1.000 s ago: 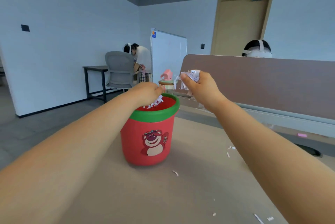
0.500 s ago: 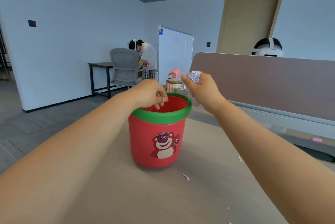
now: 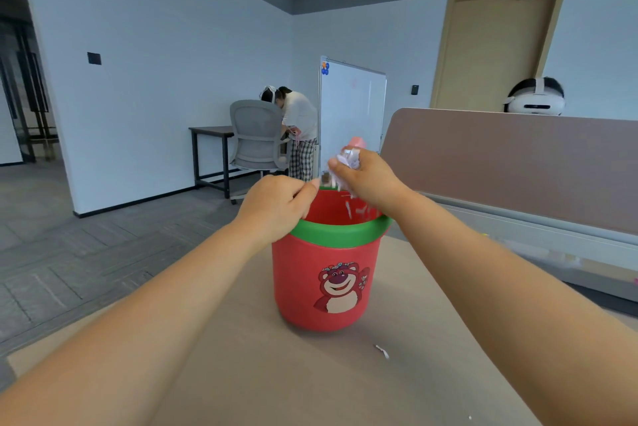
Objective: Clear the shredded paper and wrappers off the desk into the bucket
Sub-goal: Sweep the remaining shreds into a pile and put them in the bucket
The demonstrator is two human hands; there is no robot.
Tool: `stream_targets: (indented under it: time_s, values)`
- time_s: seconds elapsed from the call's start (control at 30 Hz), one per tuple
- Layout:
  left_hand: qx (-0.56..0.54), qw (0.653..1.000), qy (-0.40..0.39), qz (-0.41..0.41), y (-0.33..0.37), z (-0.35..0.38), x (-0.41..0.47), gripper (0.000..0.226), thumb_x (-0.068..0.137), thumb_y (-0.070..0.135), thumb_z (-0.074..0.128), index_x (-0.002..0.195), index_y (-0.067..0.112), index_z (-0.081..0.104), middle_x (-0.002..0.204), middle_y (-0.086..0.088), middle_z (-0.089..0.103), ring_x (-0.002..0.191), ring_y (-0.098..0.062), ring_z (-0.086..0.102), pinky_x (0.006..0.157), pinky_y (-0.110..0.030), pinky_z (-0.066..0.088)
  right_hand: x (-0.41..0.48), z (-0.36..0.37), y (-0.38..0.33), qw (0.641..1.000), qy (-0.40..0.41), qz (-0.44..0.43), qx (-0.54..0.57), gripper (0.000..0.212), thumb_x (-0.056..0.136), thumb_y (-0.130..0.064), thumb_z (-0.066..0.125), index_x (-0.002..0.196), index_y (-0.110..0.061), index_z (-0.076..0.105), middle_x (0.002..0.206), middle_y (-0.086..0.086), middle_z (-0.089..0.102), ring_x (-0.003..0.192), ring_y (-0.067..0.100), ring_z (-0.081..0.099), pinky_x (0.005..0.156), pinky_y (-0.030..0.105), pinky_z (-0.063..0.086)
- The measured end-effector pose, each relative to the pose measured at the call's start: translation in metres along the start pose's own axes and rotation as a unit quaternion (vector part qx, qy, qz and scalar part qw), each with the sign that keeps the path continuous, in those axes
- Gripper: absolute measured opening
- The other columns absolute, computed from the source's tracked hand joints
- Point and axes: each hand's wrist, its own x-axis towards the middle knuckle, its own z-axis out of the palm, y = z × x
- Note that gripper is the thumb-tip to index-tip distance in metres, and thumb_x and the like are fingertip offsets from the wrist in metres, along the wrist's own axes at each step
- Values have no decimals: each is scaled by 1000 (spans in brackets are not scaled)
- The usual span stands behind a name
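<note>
Near the left edge of the bench (image 3: 276,377), a red bucket (image 3: 345,253) with a green rim and a bear print stands upright; grey floor (image 3: 69,253) lies beyond that edge, and a brown partition panel (image 3: 518,163) closes off the far right side. Left grip (image 3: 276,206): fingers curled in, nothing seen in them, held over the near left part of the rim; contact with the rim cannot be told. Right grip (image 3: 366,180): fingers and thumb closed round a wad of shredded paper (image 3: 348,159), held above the far side of the bucket's mouth; blurred white shreds (image 3: 348,209) hang below the wad, inside the opening. One paper scrap (image 3: 381,351) lies on the bench just in front of the bucket, between the two forearms; a smaller white speck (image 3: 470,417) lies near the lower frame edge. Bare bench surface stretches from the bucket toward the viewer. Background, well apart from the bench: whiteboard (image 3: 352,108), grey office chair (image 3: 257,135), a standing person (image 3: 300,115) bent over a dark side table (image 3: 210,131), and a closed door (image 3: 493,52).
</note>
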Motion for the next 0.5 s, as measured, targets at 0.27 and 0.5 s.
stream_targets:
  time_s: [0.27,0.5]
  values:
    - [-70,994,89,0,-1,10,-5,55,84,37,34,42,4,48,41,-12,51,47,-27,51,57,-40,42,-6,-3,5,996,-93,-10,-9,20,77,-27,71,90,-12,67,83,-2,61,70,2,52,67,14,42]
    - [-51,997,60,7,0,9,-5,55,92,32,39,40,16,43,40,2,44,46,-20,47,58,-37,43,-9,0,7,992,-94,-26,-86,16,86,-24,60,77,-12,63,53,-3,57,47,7,47,53,20,40]
